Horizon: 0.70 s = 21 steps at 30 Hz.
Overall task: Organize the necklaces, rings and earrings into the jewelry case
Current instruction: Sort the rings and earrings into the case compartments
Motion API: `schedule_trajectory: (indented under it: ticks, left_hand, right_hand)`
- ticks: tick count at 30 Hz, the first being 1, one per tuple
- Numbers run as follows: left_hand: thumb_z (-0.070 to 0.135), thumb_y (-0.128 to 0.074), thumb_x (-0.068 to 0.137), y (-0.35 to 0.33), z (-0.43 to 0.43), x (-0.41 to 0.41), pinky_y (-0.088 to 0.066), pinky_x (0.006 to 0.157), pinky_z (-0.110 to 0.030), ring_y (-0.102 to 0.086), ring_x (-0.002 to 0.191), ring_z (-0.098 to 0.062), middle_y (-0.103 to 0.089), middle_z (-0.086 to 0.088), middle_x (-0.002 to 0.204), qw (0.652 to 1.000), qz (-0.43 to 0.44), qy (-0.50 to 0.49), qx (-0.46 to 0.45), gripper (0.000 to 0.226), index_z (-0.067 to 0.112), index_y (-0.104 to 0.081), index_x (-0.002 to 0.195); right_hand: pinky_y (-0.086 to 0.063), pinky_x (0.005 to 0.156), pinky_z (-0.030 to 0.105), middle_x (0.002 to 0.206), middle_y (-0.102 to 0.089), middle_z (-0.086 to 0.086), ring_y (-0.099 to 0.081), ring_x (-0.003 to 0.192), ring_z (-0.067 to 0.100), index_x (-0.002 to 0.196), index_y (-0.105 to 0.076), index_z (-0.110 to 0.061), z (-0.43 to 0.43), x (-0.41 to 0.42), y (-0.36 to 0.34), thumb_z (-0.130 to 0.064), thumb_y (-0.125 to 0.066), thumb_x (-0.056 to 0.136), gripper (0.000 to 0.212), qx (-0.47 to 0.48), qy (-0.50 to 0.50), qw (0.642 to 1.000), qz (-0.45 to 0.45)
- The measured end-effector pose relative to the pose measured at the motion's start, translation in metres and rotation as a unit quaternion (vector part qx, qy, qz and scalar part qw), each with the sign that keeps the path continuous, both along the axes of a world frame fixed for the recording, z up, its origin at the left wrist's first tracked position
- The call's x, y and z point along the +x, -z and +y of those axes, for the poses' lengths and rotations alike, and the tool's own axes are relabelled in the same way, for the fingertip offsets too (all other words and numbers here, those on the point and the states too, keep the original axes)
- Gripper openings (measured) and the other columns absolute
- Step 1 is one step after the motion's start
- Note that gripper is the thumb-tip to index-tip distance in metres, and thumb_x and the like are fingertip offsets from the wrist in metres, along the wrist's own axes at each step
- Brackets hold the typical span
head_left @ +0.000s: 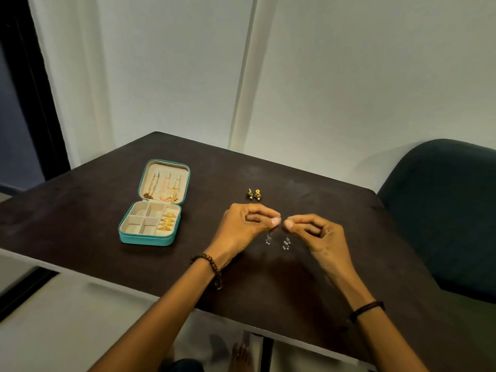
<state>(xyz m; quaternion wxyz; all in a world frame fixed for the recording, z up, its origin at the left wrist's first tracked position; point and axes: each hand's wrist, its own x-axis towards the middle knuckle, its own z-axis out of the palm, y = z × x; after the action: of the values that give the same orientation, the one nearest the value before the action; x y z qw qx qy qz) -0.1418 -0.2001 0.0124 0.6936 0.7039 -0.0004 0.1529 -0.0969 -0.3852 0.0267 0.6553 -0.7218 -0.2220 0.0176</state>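
An open teal jewelry case (146, 238) lies on the dark table (80, 200), to the left of my hands. Necklaces (163, 187) hang in its lid, and several gold rings (167, 222) fill the right-hand slots of its base. My left hand (247, 226) pinches the top of a silver dangling earring (269, 238). My right hand (314, 232) pinches a second silver dangling earring (286, 243). Both earrings hang just above the table between my hands. A pair of dark gold earrings (254, 194) lies on the table beyond my hands.
A dark green chair (445, 210) stands at the table's right side. White walls stand behind the table. The table's front edge runs diagonally under my forearms, and a bare foot (241, 357) shows on the floor below.
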Motion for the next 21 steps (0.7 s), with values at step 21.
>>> schedule_trajectory:
  ticks: [21]
  left_hand:
    - [0.027,-0.078,0.086,0.017,0.035,-0.016,-0.053,0.073,-0.016,-0.072,0.071,-0.003,-0.076,0.006,0.072,0.984,0.095,-0.074,0.131,0.005,0.023,-0.079,0.089]
  right_hand:
    - [-0.056,0.070,0.023,0.080,-0.078,-0.001,-0.074,0.084,0.011,0.090,-0.077,-0.020,0.047,-0.010,0.023,-0.025,-0.076,0.090,0.006,-0.116,0.019,0.992,0.042]
